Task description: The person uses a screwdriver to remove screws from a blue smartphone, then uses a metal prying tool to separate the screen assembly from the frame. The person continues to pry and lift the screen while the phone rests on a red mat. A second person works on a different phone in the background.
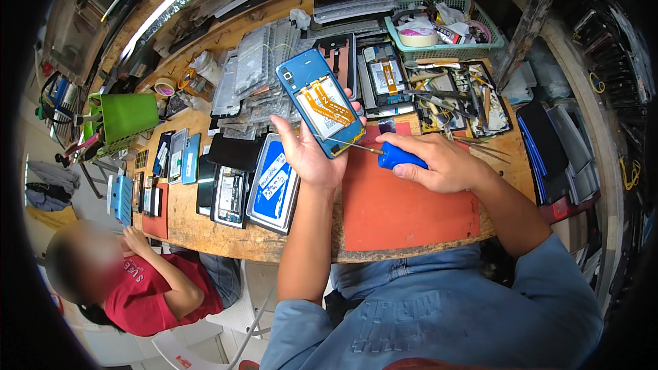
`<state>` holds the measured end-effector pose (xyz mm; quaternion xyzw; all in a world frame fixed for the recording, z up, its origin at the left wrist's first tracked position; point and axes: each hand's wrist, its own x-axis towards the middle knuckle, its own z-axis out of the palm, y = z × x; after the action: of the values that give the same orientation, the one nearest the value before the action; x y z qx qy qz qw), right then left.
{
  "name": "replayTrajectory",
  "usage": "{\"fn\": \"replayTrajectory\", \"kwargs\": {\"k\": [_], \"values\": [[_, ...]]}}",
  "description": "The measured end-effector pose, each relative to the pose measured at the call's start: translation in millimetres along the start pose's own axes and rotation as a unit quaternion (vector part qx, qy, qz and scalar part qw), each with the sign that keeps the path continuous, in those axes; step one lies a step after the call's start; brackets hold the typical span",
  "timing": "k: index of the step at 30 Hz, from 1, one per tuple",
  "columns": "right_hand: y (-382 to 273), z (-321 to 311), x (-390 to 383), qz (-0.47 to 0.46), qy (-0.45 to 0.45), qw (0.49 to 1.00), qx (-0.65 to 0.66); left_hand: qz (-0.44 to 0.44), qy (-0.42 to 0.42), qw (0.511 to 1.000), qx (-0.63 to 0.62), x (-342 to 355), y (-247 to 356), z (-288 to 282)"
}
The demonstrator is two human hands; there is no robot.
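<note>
My left hand (310,152) holds up an opened blue phone (320,101) with its back removed, showing a white battery and orange ribbon cables. My right hand (433,162) grips a blue-handled screwdriver (399,157). Its thin metal shaft points left, and the tip touches the lower edge of the phone. Both hands hover over a red work mat (404,212) on the wooden bench (199,229).
Several phones and screens (229,192) lie left of the mat. A tool tray (456,99) and a green basket (449,30) of tape rolls stand behind. A green box (127,117) sits far left. Another person in a red shirt (161,294) sits at lower left.
</note>
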<state>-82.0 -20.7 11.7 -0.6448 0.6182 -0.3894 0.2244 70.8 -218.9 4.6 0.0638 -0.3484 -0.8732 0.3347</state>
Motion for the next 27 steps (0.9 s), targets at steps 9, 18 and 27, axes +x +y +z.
{"fn": "replayTrajectory", "kwargs": {"k": [9,18,27], "values": [[3.9,-3.2,1.2,0.02,-0.001,0.999,-0.035,-0.057,-0.068,0.996,-0.028,0.7,-6.4,-1.8],[5.8,-24.2,4.7,0.049,0.059,0.997,0.0,-0.082,-0.088,0.992,0.029,-2.9,-16.1,0.8],[-1.3,-30.1,0.1,0.019,0.002,0.999,-0.026,-0.093,-0.063,0.992,0.053,-5.3,-14.3,3.9]]}}
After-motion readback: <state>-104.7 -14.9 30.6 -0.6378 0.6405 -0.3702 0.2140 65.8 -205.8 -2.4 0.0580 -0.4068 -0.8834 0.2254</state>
